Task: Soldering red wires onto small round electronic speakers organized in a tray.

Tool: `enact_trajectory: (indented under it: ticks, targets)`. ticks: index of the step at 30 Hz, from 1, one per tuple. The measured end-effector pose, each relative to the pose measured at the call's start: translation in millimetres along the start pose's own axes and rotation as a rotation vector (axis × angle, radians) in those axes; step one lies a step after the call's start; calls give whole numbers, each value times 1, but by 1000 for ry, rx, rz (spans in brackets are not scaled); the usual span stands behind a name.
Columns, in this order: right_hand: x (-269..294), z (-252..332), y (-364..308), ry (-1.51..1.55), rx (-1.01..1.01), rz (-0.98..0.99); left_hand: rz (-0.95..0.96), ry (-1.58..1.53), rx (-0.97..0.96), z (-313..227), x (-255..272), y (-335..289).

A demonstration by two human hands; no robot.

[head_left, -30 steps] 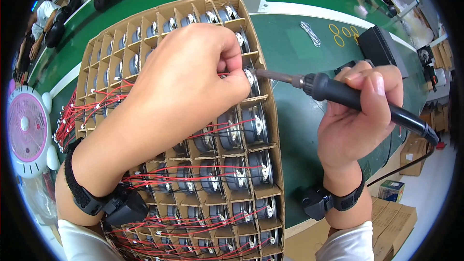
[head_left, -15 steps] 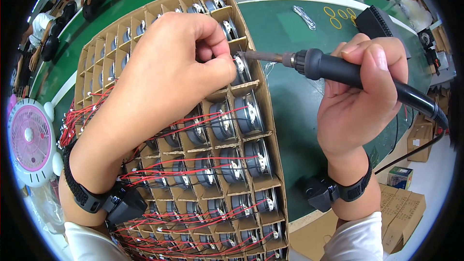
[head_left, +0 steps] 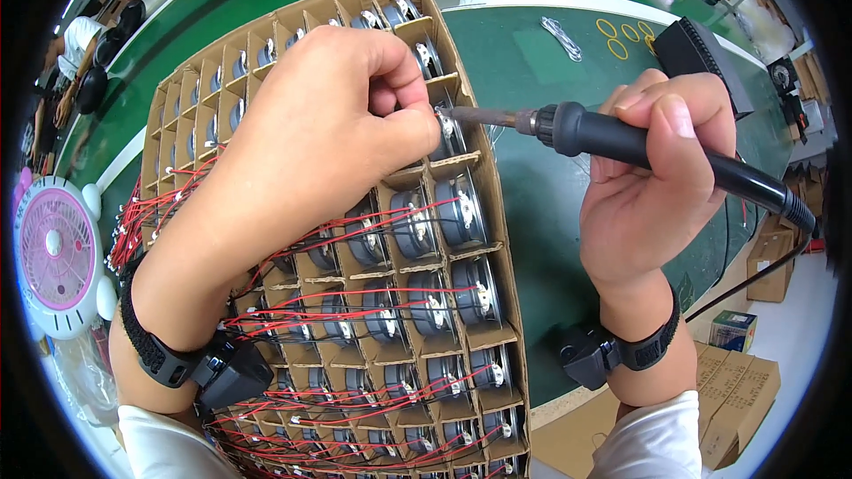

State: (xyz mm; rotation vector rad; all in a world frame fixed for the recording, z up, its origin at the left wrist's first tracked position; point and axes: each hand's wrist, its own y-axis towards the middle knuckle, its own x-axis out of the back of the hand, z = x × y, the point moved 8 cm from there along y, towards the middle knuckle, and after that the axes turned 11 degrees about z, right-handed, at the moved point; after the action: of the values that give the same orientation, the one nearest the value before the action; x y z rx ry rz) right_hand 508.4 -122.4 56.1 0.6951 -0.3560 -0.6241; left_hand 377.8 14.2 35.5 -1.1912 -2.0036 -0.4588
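My right hand (head_left: 657, 168) grips a soldering iron (head_left: 581, 129) by its black handle, the metal tip pointing left. That tip meets the terminal of a round speaker (head_left: 452, 140) standing on edge in a cardboard cell. My left hand (head_left: 342, 111) is pinched at the same terminal, on a thin wire mostly hidden by the fingers. Around them, a divided cardboard box (head_left: 508, 302) holds rows of similar speakers, many with red and black wires (head_left: 382, 291) trailing left. My left forearm covers several cells.
A pink and white fan (head_left: 55, 248) stands at the left. On the green table are a coil of pale wire (head_left: 561, 39), yellow rings (head_left: 618, 49) and a black box-shaped device (head_left: 697, 55). Cardboard cartons (head_left: 738, 399) sit at the lower right. Another person (head_left: 78, 49) is at the far left.
The iron's tip has edged in and lies against the speaker terminal beside my left fingertips. At the upper left, another person's hand and a black object have left the view.
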Motion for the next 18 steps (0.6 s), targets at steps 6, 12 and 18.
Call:
enact_trajectory:
  ticks: [6,12,18]
  targets:
    - [-3,-2,-1,64,-31,26,-53,-14,-20,2,-3,0]
    - [-3,-3,1,92,-35,69,-66,-61,7,2,-4,-1]
    - [-3,-1,2,57,59,74,-71,-28,18,2,-6,0]
